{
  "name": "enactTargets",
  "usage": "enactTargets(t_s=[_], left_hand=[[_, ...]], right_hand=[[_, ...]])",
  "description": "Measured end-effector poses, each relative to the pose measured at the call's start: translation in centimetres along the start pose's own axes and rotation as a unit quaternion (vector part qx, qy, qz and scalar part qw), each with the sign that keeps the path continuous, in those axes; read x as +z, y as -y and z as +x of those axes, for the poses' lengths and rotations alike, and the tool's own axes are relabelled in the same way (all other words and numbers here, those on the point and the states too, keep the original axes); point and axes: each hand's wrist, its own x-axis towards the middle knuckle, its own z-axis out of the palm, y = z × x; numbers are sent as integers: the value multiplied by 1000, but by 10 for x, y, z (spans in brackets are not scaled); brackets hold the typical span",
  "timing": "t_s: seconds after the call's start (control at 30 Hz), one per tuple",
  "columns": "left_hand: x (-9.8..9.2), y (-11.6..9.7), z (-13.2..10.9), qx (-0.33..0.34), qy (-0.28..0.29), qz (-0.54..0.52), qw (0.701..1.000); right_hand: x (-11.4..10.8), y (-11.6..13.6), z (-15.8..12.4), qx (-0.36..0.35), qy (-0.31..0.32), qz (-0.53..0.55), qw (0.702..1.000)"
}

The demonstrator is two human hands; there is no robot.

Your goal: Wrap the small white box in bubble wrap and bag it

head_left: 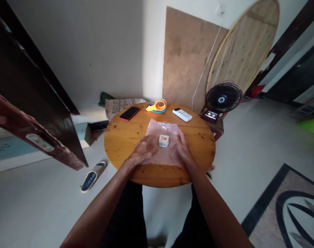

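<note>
I have the box on the wrap, left hand over the wrap's left edge, right hand at its right; finger grip I can't tell. Worktop extends past both edges.

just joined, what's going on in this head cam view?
A person at a round wooden table has both bare hands on a sheet of pink bubble wrap: the left hand on its left part, the right hand along its right edge. A small box sits on the sheet between them, its top uncovered; whether the left fingers touch it is unclear. Beyond the sheet lie a phone, a yellow tape dispenser and a white remote-like device.
</note>
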Motion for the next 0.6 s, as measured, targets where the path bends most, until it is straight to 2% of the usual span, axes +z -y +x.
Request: enactTargets(t_s=[0.13,0.3,0.47,0.6], left_hand=[[-12,-9,-25,63,-3,84,994],[-9,-26,-51,103,37,177,978],[3,-34,-47,97,23,212,972],[6,-36,-44,97,26,207,973]], right_hand=[[-3,2,0,11,-17,13,1000],[-4,2,-1,18,-21,17,999],[-5,-2,-2,-5,-5,44,999],[-5,-6,-2,-15,9,64,998]])
